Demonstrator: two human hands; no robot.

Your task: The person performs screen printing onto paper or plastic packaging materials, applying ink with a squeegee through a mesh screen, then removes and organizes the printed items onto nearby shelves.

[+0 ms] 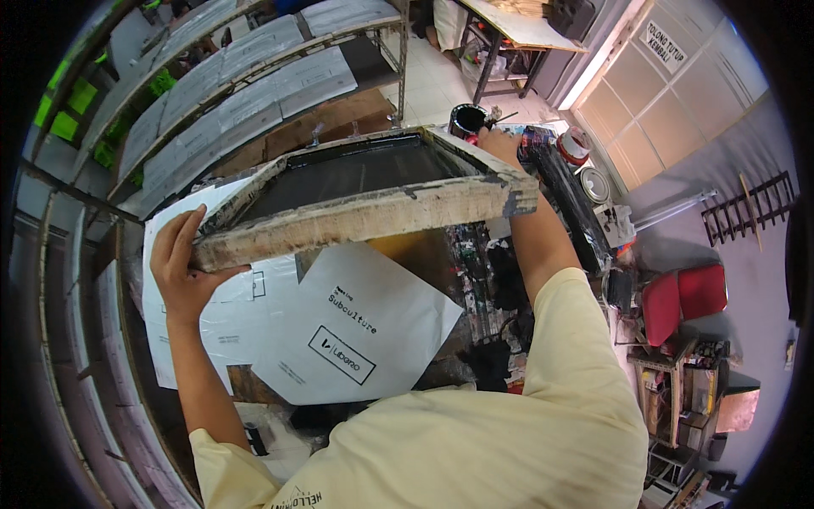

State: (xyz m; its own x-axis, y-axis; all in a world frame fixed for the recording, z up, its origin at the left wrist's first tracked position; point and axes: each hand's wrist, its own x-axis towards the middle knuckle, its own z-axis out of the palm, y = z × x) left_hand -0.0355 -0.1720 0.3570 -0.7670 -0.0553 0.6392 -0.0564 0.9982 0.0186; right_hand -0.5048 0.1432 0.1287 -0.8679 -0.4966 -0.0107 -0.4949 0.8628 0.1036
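Observation:
A wooden screen printing frame (365, 215), stained with black ink, is tilted with its near edge raised. Black ink covers the mesh (365, 174) inside it. My left hand (178, 259) grips the frame's near left corner, thumb below and fingers over the top. Beyond the right side of the frame, my right hand (500, 146) has its fingers closed beside a dark open can (468, 120); what they hold is too small to make out. Under the raised frame lies a white sheet (360, 331) with black print, set at an angle over other white sheets (191, 331).
A drying rack (246, 114) with white sheets on its shelves stands at the far left. Jars (593, 182) and a long black wrapped bundle (577, 208) lie right of the frame. A red chair (682, 297) and a cluttered shelf (670, 390) stand farther right.

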